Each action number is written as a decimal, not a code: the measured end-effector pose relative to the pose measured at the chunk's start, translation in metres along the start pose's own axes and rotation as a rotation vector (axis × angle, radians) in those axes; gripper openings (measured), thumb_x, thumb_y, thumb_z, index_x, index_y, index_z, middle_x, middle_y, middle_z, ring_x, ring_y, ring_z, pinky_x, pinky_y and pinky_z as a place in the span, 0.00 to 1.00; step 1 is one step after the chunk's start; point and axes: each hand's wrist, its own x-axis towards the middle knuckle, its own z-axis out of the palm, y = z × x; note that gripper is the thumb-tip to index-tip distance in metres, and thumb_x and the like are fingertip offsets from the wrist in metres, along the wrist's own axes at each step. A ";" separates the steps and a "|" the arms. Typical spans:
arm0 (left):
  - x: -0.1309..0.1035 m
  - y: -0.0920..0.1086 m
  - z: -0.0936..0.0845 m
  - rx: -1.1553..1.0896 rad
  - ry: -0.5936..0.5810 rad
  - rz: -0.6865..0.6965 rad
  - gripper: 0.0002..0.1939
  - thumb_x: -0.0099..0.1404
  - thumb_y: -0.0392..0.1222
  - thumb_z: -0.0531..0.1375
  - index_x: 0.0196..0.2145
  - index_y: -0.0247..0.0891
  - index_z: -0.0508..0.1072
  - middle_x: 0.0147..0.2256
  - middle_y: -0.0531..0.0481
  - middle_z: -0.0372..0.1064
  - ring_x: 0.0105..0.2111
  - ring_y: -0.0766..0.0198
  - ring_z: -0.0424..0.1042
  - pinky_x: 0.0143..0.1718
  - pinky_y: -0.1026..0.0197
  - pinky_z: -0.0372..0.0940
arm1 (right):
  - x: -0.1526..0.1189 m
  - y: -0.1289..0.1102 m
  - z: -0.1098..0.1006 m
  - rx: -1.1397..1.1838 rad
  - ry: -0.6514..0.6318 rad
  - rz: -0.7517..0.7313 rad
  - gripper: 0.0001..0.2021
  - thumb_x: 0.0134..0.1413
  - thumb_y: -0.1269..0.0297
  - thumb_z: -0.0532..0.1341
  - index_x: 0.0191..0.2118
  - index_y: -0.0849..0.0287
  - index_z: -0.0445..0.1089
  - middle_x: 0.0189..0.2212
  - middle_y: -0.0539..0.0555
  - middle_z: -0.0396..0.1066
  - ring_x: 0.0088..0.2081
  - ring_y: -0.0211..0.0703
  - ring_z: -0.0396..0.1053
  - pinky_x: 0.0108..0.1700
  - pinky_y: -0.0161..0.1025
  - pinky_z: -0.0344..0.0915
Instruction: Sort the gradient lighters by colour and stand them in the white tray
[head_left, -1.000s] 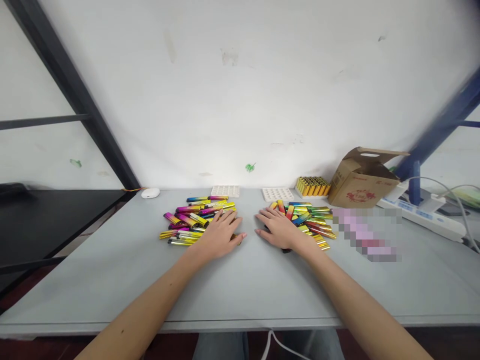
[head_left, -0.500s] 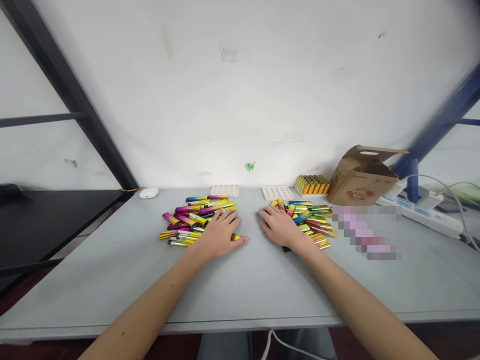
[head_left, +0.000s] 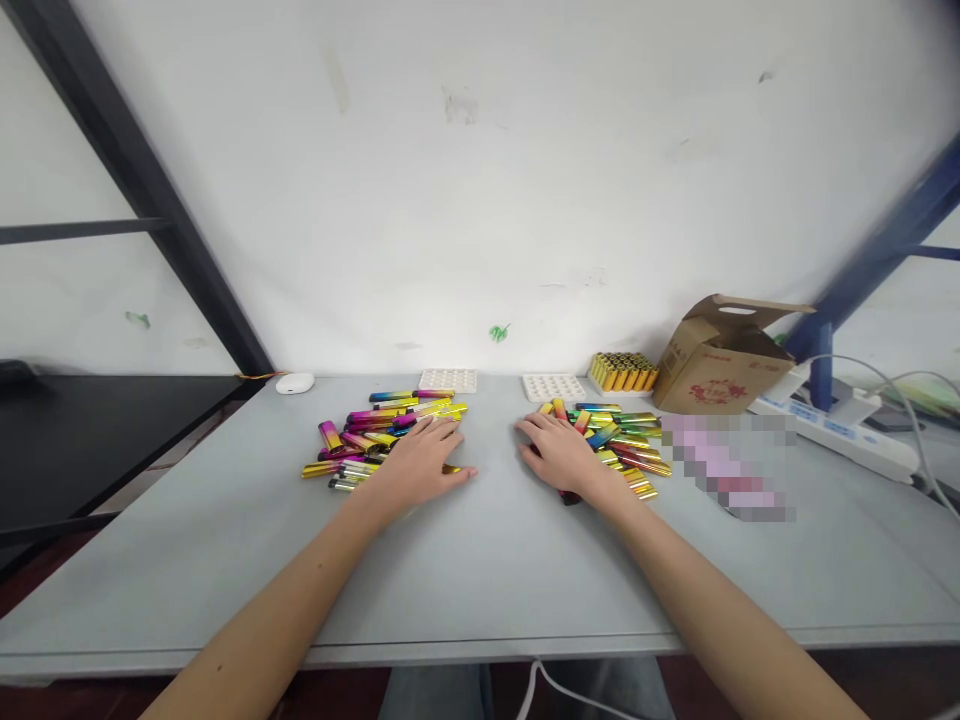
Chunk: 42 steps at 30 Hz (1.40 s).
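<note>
My left hand (head_left: 418,462) lies palm down with spread fingers over the right side of a pile of shiny magenta, yellow and blue lighter-like pieces (head_left: 360,440). Several pieces are hidden beneath it. Resting on the left side of a second pile, my right hand (head_left: 559,452) is also flat, its fingers apart. That pile of red, green, blue and yellow pieces (head_left: 634,455) spreads to the right of the hand. Neither hand is closed around a piece. Bare grey table surface (head_left: 491,540) lies between the hands.
Along the wall stand two white trays with holes (head_left: 448,380) (head_left: 553,387) and a holder filled with upright yellow pieces (head_left: 624,372). An open cardboard box (head_left: 720,365), a power strip (head_left: 840,435) and a blurred pink item (head_left: 724,470) are at right. A white case (head_left: 295,383) sits back left.
My left hand has moved slightly left, and pieces at the left edge of its pile have shifted left with it. My right hand stays almost in place.
</note>
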 end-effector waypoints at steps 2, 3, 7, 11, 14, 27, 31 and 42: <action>-0.002 -0.001 -0.003 0.009 -0.007 0.002 0.20 0.66 0.57 0.54 0.45 0.40 0.72 0.52 0.44 0.68 0.58 0.53 0.61 0.61 0.49 0.51 | -0.001 0.000 0.000 0.002 0.004 -0.005 0.14 0.60 0.66 0.53 0.50 0.60 0.67 0.50 0.59 0.68 0.54 0.50 0.63 0.61 0.47 0.52; -0.003 -0.002 -0.004 0.008 -0.011 0.004 0.19 0.66 0.56 0.54 0.45 0.41 0.71 0.52 0.44 0.68 0.58 0.52 0.60 0.61 0.48 0.51 | -0.001 0.000 0.000 0.001 0.007 -0.009 0.14 0.60 0.66 0.53 0.50 0.60 0.67 0.50 0.59 0.68 0.54 0.50 0.63 0.60 0.47 0.52; -0.007 -0.004 -0.006 -0.009 -0.008 0.012 0.18 0.66 0.55 0.55 0.46 0.41 0.71 0.50 0.45 0.68 0.58 0.51 0.59 0.60 0.47 0.54 | -0.001 0.000 0.001 -0.008 0.008 -0.021 0.14 0.60 0.65 0.53 0.49 0.60 0.67 0.50 0.60 0.68 0.53 0.50 0.64 0.58 0.46 0.55; -0.004 0.000 0.000 0.025 0.057 0.009 0.19 0.65 0.52 0.56 0.49 0.39 0.70 0.55 0.41 0.64 0.58 0.50 0.60 0.61 0.45 0.53 | -0.001 -0.002 0.001 -0.032 0.001 -0.013 0.13 0.61 0.65 0.53 0.48 0.60 0.67 0.49 0.59 0.68 0.52 0.50 0.64 0.58 0.46 0.55; 0.004 0.007 0.005 0.060 0.113 -0.006 0.21 0.67 0.52 0.54 0.51 0.37 0.69 0.58 0.38 0.62 0.60 0.49 0.58 0.61 0.44 0.52 | 0.000 -0.005 0.000 -0.052 -0.003 -0.002 0.12 0.61 0.64 0.53 0.47 0.61 0.67 0.49 0.60 0.68 0.51 0.50 0.64 0.59 0.47 0.53; 0.020 0.014 0.026 0.187 0.042 -0.196 0.38 0.65 0.67 0.45 0.59 0.34 0.64 0.62 0.37 0.56 0.63 0.43 0.52 0.62 0.39 0.42 | 0.001 -0.006 0.001 -0.073 -0.023 0.006 0.12 0.61 0.63 0.52 0.46 0.62 0.67 0.48 0.62 0.67 0.52 0.52 0.63 0.55 0.47 0.56; 0.019 0.012 0.025 0.199 0.047 -0.161 0.34 0.66 0.64 0.45 0.55 0.36 0.68 0.60 0.39 0.60 0.61 0.44 0.55 0.62 0.40 0.43 | 0.000 -0.006 0.002 -0.072 -0.017 0.003 0.12 0.62 0.63 0.52 0.46 0.62 0.67 0.49 0.62 0.67 0.52 0.52 0.63 0.57 0.47 0.54; 0.006 -0.009 0.017 0.187 0.024 -0.147 0.27 0.66 0.59 0.49 0.54 0.40 0.68 0.59 0.41 0.61 0.61 0.47 0.56 0.61 0.41 0.48 | 0.000 -0.005 0.001 -0.047 -0.016 0.001 0.13 0.61 0.63 0.53 0.48 0.61 0.67 0.49 0.61 0.67 0.52 0.52 0.64 0.59 0.48 0.52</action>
